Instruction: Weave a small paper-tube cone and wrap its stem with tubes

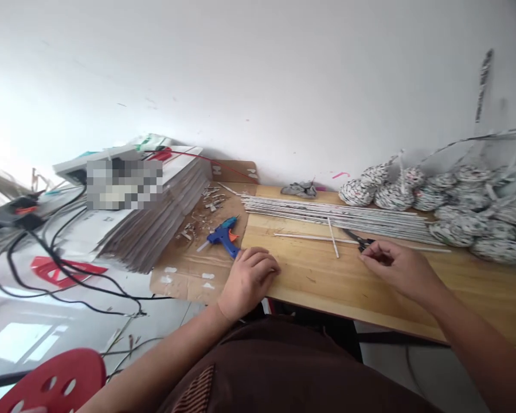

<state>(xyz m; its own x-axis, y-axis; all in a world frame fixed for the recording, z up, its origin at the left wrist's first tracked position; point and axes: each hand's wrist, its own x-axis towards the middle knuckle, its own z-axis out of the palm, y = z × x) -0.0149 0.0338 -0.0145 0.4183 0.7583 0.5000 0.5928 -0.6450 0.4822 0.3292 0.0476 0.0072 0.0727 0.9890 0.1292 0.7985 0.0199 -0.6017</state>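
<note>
My left hand [251, 278] rests on the near edge of the wooden board, fingers loosely bent over it and holding nothing visible. Just beyond its knuckles lies a blue hot glue gun [224, 236] with an orange trigger. My right hand [387, 264] is at the handles of black scissors [358, 237], thumb and forefinger bent around them; the hand partly hides the handles. The blades point away to the left. A short white paper stick [333, 238] lies left of the scissors, across a longer thin stick [301, 236]. Behind them lies a row of long rolled-paper sticks [327, 211].
Woven paper balls [395, 196] are piled at the right against the wall. A grey crumpled cloth [298, 189] lies at the back. At the left are cardboard [180, 281] with paper scraps, a tall paper stack [155, 229], black cables [69, 269] and a red stool [64, 381].
</note>
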